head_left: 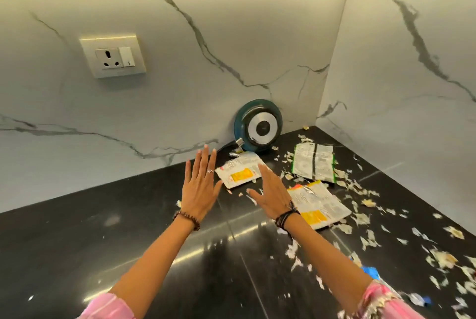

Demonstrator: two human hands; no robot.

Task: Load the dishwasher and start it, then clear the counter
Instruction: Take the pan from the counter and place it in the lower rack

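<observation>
On the black counter lie three empty packets. A white and yellow packet lies just beyond my fingertips. A second white and yellow packet lies right of my right wrist. A white and green packet lies near the corner. Many pale peel scraps are strewn over the right side. My left hand hovers with straight spread fingers, holding nothing, left of the first packet. Over that packet's near edge, my right hand is stretched flat and empty.
A teal pan leans bottom-out against the marble backsplash in the corner, its handle end touching the counter. A wall socket with switch sits on the backsplash at left. A blue scrap lies by my right forearm. Marble walls close off the back and right.
</observation>
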